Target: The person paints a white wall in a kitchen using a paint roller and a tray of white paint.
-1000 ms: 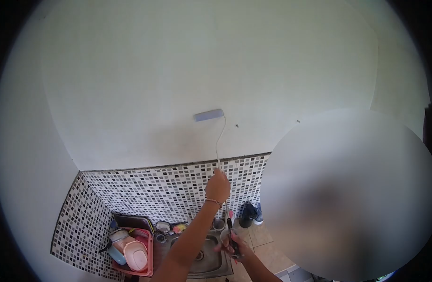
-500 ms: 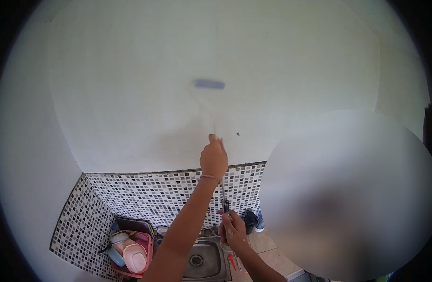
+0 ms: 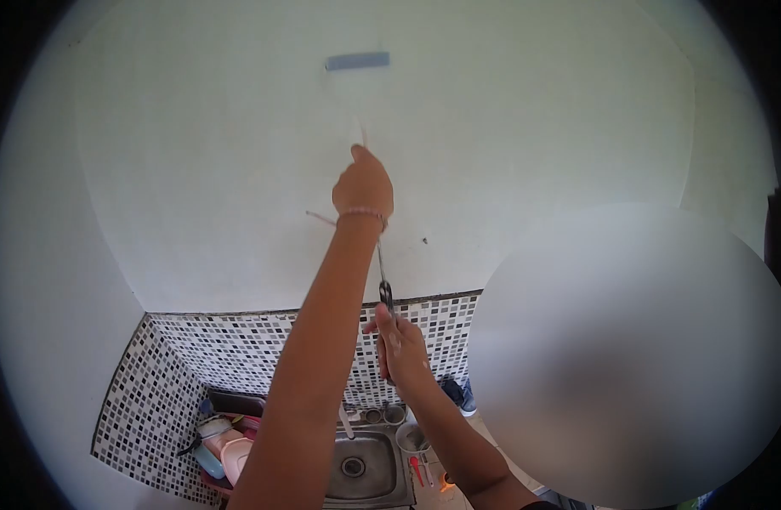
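Note:
A paint roller (image 3: 358,60) with a bluish-grey sleeve is high against the pale wall (image 3: 535,127). My left hand (image 3: 362,184) reaches up, closed around the upper part of its rod, with a thin bracelet at the wrist. Lower down, my right hand (image 3: 399,344) grips the dark handle (image 3: 386,293) at the rod's bottom end, whitish spots showing on the skin. The rod is partly hidden behind my left hand and wrist. Just right of the rod, a small dark mark (image 3: 424,241) shows on the wall.
Black, grey and white mosaic tiles (image 3: 237,348) cover the lower wall. Below are a steel sink (image 3: 390,476), stacked plastic dishes (image 3: 230,455) at left, a whitish pot (image 3: 412,439) and a red utensil (image 3: 417,469) at right. A large blurred circle hides the right side.
The roller has moved up the wall and slightly left. Both hands have risen with it, still gripping the rod and handle.

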{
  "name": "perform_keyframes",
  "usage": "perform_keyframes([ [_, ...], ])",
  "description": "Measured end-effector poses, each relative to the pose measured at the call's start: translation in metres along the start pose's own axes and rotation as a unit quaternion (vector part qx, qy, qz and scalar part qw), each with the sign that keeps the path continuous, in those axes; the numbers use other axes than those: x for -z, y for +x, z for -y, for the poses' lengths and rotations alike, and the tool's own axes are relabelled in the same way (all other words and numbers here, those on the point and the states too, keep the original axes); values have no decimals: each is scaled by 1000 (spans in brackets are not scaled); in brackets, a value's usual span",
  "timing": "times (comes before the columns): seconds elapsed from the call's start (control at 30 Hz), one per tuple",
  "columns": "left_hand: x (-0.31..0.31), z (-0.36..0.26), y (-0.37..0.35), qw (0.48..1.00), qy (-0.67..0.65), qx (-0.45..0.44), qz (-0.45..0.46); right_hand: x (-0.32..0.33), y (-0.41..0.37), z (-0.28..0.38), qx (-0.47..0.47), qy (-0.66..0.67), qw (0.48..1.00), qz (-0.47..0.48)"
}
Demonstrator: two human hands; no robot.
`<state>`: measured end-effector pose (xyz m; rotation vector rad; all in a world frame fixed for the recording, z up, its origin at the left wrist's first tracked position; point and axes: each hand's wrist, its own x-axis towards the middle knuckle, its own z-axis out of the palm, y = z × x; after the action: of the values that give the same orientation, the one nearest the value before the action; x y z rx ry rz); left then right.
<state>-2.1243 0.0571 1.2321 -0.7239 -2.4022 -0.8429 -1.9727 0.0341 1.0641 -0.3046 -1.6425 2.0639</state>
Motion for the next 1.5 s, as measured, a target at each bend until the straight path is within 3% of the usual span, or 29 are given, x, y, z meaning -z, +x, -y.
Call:
perform_keyframes([
  [0.1,-58,29,-44,1000,-21,4,-18,19,-20,-56,-14,-89,996,-18],
  [0.13,-73,38,-64,1000,-9,10,-9,22,-31,-80,-58,-78,995,-36],
  [0.27,-85,54,-101,992,-25,52,109,28,-52,-122,-131,-21,990,-42],
  [0.3,-85,55,-102,990,-35,55,124,27,-49,-119,-132,-37,990,-44],
  [0.37,-84,50,-79,998,-23,24,49,24,-31,-100,-135,-68,987,-47],
  [0.47,-56,25,-17,999,-32,-17,-39,14,15,-45,-66,-48,996,-19],
  [0.57,-4,-9,19,999,-26,-16,-25,-1,28,15,-24,-13,1000,-11],
  [0.63,11,-11,20,999,-31,-14,10,-3,20,18,-18,-8,1000,-12],
  [0.7,-13,4,3,999,-25,-23,-17,-2,4,-1,-7,-11,1000,-12],
  [0.83,-90,54,-71,1000,1,-15,-14,17,-38,-86,-111,52,992,-16],
  [0.87,-96,59,-92,1000,4,10,23,21,-52,-100,-148,56,987,-25],
  [0.93,-95,58,-118,997,6,26,67,40,-69,-129,-134,69,989,-12],
  [1.07,-64,26,-100,992,-41,79,87,58,-100,-67,-56,1,994,94],
  [1.13,-39,16,-82,995,-37,45,79,56,-112,-21,-34,12,990,138],
  [1.23,-12,7,-44,997,-10,-11,72,41,-123,-3,120,81,977,157],
  [1.33,1,5,-13,991,69,-39,110,26,-109,1,274,66,944,173],
  [1.37,4,8,-3,970,157,-122,138,26,-103,7,382,-110,911,108],
  [1.4,3,14,8,935,242,-200,163,27,-97,15,471,-282,835,38],
  [1.43,-2,17,16,922,275,-222,160,25,-97,15,540,-379,750,-47],
  [1.47,-5,18,21,907,307,-244,157,22,-96,15,588,-459,648,-155],
  [1.5,-11,20,23,924,289,-213,129,22,-85,13,664,-383,633,-105],
])
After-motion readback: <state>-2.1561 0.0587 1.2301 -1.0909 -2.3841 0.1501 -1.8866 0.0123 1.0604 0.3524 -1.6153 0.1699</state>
